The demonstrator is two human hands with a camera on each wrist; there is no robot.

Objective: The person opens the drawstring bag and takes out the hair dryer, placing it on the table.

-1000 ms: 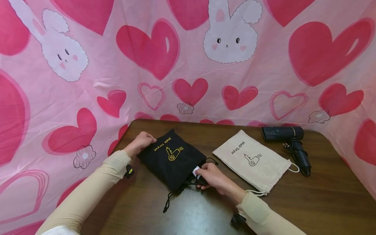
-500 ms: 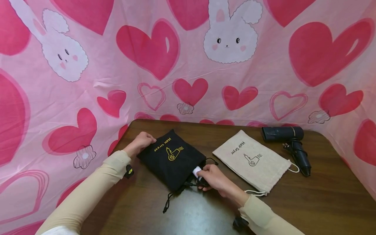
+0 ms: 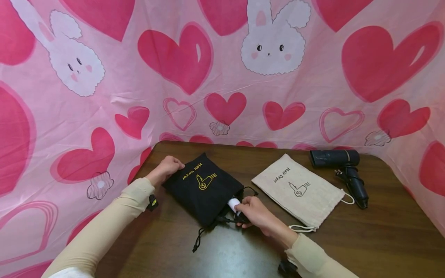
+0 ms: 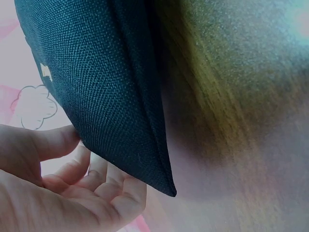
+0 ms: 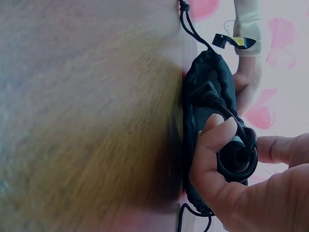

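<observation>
A black drawstring bag (image 3: 194, 197) printed "Hair Dryer" lies on the table, its mouth towards the lower right. At its closed far-left edge, my left hand (image 3: 168, 166) pinches the cloth between thumb and fingers. Out of the mouth sticks the white handle of a hair dryer (image 3: 233, 203), a black cord (image 5: 248, 140) looped about its dark end. My right hand (image 3: 255, 213) grips that handle end, fingers and thumb curled around it. In the right wrist view a black plug (image 5: 206, 94) lies in the bag's mouth. The rest of the dryer is hidden inside.
To the right lies a flat beige drawstring bag (image 3: 295, 189) with the same print. Beyond it a black hair dryer (image 3: 333, 158), cord wound on its handle, rests near the table's back right corner. A pink heart-patterned cloth (image 3: 222, 81) hangs behind the wooden table (image 3: 243, 255).
My right hand has drawn back slightly to the lower right, and more of the white handle shows outside the bag. The left hand and the bag have stayed in place.
</observation>
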